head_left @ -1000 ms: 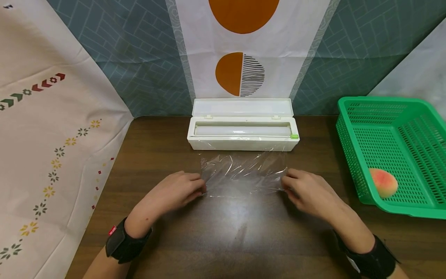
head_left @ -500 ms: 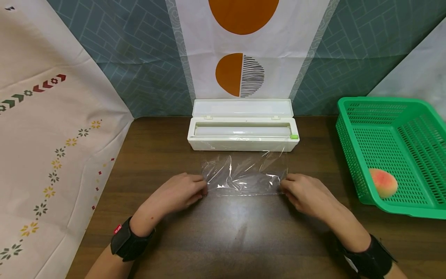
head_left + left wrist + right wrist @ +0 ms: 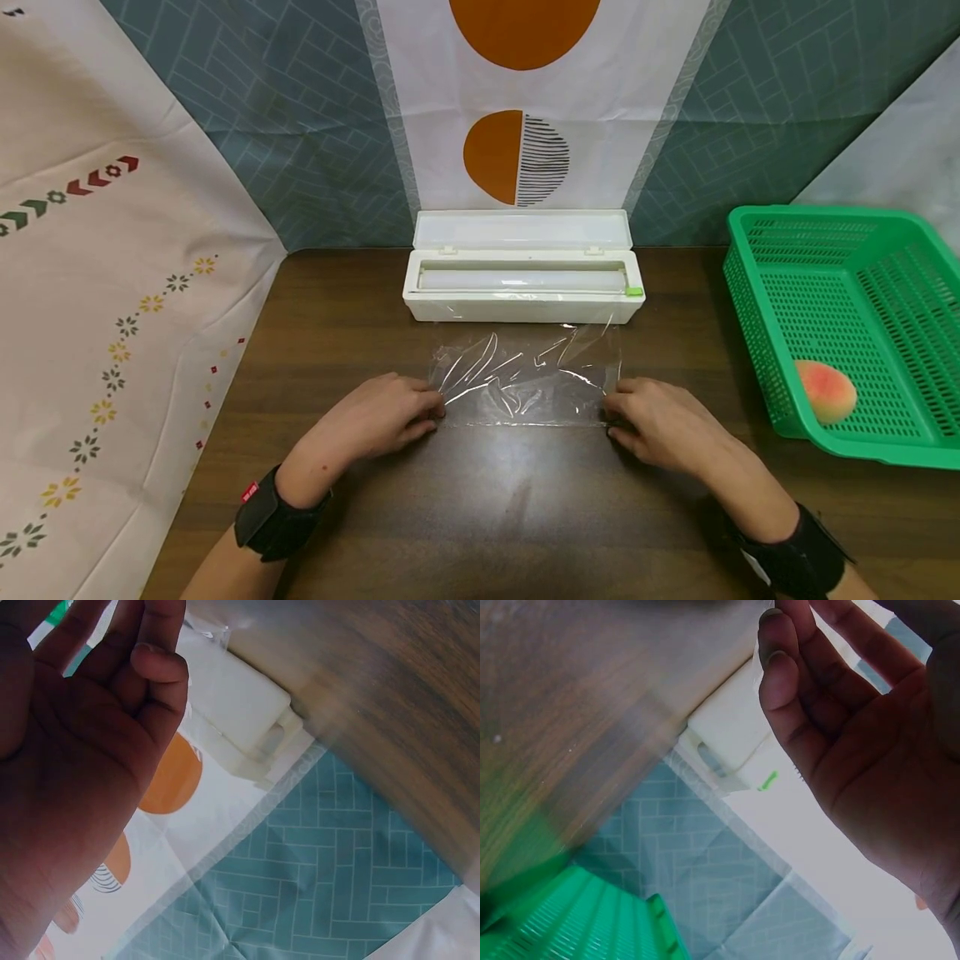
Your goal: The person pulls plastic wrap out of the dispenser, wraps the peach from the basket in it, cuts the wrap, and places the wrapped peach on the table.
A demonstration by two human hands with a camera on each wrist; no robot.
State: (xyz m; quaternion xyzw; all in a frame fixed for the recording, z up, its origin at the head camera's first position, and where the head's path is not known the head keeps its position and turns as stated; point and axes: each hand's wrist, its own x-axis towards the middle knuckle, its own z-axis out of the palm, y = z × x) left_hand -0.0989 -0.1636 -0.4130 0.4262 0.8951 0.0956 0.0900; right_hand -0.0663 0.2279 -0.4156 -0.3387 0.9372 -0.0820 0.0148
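A sheet of clear plastic wrap (image 3: 517, 383) stretches from the white wrap dispenser (image 3: 525, 310) toward me, wrinkled and shiny. My left hand (image 3: 382, 412) pinches its near left corner. At the near right corner, my right hand (image 3: 663, 421) pinches the film too. The dispenser's lid (image 3: 522, 230) is raised, and the roll (image 3: 521, 280) shows inside, with a small green cutter (image 3: 634, 292) at the right end. Curled fingers of the left hand (image 3: 97, 727) fill the left wrist view; those of the right hand (image 3: 870, 742) show in the right wrist view, with film at the fingertips.
To the right stands a green plastic basket (image 3: 817, 450) holding a peach (image 3: 827, 392). The brown wooden table (image 3: 510, 533) lies under everything. Behind it hangs a patterned cloth (image 3: 315, 125), and a white flowered cloth (image 3: 150, 383) slopes down on the left.
Both hands keep their hold at nearly the same spots. The film's wrinkles have shifted, and its near edge lies slightly closer to me than half a second ago.
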